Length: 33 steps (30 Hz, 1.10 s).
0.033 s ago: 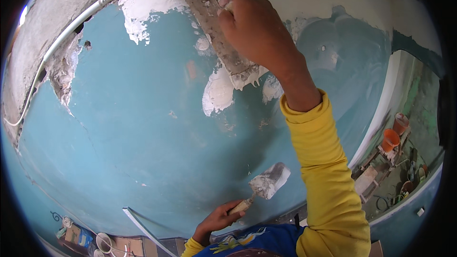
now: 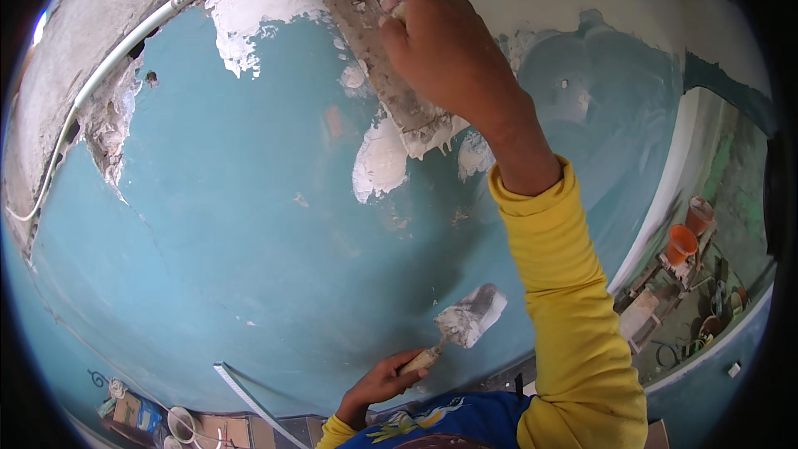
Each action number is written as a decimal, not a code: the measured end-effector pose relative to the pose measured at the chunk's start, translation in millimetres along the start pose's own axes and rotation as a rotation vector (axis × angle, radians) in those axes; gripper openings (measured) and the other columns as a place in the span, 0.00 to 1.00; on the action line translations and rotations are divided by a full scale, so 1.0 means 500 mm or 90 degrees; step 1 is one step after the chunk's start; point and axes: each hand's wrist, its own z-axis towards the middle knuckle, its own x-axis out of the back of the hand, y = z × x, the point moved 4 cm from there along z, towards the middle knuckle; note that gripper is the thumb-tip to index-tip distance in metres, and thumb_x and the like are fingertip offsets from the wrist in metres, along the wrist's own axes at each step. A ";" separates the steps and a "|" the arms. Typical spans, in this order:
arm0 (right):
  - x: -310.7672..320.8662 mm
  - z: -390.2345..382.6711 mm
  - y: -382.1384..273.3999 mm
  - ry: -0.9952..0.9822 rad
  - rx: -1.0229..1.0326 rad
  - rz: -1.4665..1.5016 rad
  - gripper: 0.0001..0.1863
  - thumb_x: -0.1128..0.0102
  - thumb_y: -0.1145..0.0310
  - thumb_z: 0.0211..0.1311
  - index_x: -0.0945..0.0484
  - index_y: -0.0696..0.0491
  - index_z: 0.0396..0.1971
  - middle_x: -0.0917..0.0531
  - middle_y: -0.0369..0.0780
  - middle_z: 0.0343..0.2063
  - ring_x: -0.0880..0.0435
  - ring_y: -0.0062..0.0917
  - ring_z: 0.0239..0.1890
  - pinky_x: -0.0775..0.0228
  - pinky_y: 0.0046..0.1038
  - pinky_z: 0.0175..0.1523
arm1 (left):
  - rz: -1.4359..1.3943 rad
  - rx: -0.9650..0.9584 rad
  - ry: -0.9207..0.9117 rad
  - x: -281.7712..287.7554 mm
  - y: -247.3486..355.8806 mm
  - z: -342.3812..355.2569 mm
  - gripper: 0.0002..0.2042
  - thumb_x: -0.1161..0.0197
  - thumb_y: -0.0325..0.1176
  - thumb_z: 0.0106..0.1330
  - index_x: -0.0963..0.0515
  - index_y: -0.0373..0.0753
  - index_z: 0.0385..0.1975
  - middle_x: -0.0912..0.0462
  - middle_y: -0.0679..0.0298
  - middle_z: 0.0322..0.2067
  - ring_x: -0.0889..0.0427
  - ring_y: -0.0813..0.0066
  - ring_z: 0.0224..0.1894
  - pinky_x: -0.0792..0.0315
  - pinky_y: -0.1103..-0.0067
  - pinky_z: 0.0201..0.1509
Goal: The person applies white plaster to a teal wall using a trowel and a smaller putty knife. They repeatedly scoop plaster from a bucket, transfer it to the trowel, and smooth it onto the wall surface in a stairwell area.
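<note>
My right hand (image 2: 455,54) is closed round the handle of a long plastering trowel (image 2: 370,54). The plaster-crusted blade lies close against the upper part of the blue wall (image 2: 249,199), and wet white plaster (image 2: 426,140) hangs from its lower end. Fresh white patches (image 2: 381,162) show on the wall beside the blade. Low in the view, my left hand (image 2: 386,381) grips the worn handle of a small hand trowel (image 2: 470,316). Its blade, smeared grey and white, points up and to the right, apart from the plastering trowel. My right palm hides most of the larger handle.
A pale conduit (image 2: 116,62) curves along broken masonry at the upper left. A metal straightedge (image 2: 249,399) leans at the lower left near a white bucket (image 2: 180,424). Beyond the wall's right edge, orange buckets (image 2: 682,244) stand on a wooden rack.
</note>
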 end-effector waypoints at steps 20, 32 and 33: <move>-0.017 -0.043 -0.058 -0.082 -0.032 0.003 0.13 0.44 0.68 0.67 0.28 0.60 0.46 0.16 0.56 0.32 0.17 0.55 0.36 0.25 0.47 0.43 | 0.009 -0.018 -0.052 -0.005 -0.017 0.059 0.26 0.35 0.41 0.74 0.27 0.41 0.69 0.23 0.70 0.31 0.28 0.84 0.29 0.29 0.82 0.31; 0.239 -0.582 0.111 -0.126 -0.441 -0.177 0.16 0.38 0.72 0.65 0.30 0.59 0.48 0.19 0.56 0.34 0.18 0.55 0.34 0.28 0.48 0.38 | 0.081 0.131 -0.270 -0.034 -0.106 0.260 0.21 0.37 0.43 0.73 0.24 0.42 0.62 0.25 0.74 0.28 0.29 0.86 0.25 0.32 0.84 0.26; 0.280 -0.657 0.129 -0.156 -0.510 -0.233 0.17 0.38 0.72 0.64 0.31 0.59 0.49 0.19 0.56 0.34 0.18 0.55 0.34 0.28 0.48 0.38 | 0.107 0.173 -0.288 -0.042 -0.115 0.276 0.21 0.37 0.44 0.73 0.24 0.43 0.61 0.26 0.75 0.27 0.30 0.87 0.25 0.33 0.84 0.25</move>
